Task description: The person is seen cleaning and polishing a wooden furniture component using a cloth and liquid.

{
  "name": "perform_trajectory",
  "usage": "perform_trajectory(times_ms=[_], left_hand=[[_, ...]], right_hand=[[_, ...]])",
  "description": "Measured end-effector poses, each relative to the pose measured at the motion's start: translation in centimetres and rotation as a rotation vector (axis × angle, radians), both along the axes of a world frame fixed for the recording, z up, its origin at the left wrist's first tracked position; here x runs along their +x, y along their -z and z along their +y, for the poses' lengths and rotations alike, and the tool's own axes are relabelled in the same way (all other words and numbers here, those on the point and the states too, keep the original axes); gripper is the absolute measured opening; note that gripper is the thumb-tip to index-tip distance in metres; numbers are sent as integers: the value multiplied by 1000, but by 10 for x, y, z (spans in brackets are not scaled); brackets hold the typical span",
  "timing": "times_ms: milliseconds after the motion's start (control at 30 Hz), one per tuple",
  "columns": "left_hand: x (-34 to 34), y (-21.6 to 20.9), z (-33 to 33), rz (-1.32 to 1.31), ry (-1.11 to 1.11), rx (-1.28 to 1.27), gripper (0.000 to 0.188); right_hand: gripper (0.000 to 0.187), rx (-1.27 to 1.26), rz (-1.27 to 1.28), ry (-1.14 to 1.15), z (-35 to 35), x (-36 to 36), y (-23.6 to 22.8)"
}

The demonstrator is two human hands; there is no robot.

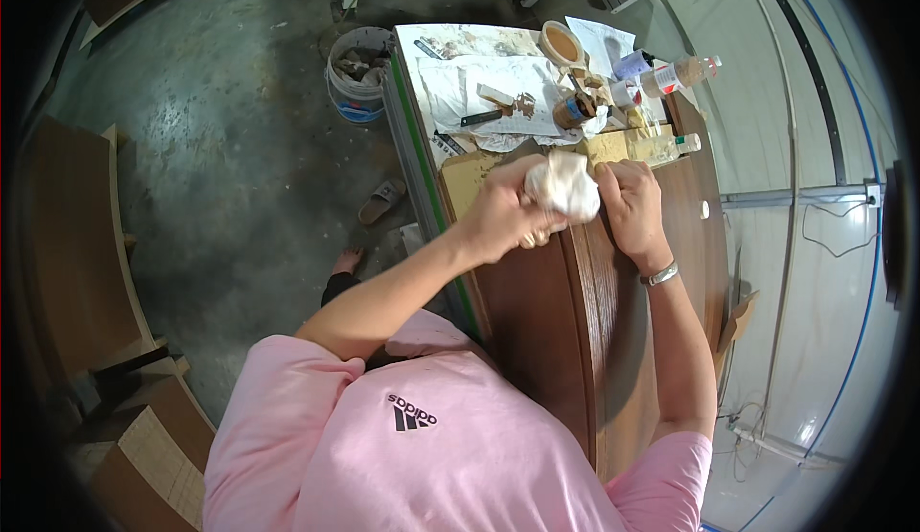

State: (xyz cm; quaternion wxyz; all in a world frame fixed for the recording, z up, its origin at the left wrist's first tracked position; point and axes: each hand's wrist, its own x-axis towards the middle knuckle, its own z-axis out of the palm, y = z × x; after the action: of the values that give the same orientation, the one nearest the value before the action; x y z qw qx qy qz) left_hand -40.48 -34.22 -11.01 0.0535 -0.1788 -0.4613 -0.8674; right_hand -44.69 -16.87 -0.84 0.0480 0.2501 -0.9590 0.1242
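A crumpled white rag point(565, 187) is bunched in my left hand point(503, 211), whose fingers are wrapped round it; it looks slightly blurred. Close beside it, my right hand point(628, 201) is curled closed above the brown wooden panel point(532, 297). Whatever those fingers hold, if anything, is hidden. A yellowish block point(606, 146) lies just beyond the right knuckles. Along the panel runs a raised, grooved wooden strip point(613, 312), passing below both hands.
Beyond my hands, the worktop holds a putty knife point(482, 118), an open brown jar point(573, 110), a tub point(563, 45), a clear bottle point(661, 149) and another bottle point(676, 76). Left stands a bucket point(356, 86); a slipper point(381, 201) lies on the floor. Brown panels point(81, 244) stand far left.
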Motion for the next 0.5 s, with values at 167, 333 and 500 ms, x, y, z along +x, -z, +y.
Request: perform_trajectory(times_ms=[167, 333, 500], left_hand=[[-16, 5, -17, -252, 177, -30, 19], [-24, 29, -24, -570, 41, 253, 27], [-57, 17, -28, -655, 287, 458, 23]], right_hand=[[42, -7, -13, 19, -5, 1, -3], [37, -23, 15, 51, -4, 3, -3], [30, -82, 32, -1, -1, 1, -3]])
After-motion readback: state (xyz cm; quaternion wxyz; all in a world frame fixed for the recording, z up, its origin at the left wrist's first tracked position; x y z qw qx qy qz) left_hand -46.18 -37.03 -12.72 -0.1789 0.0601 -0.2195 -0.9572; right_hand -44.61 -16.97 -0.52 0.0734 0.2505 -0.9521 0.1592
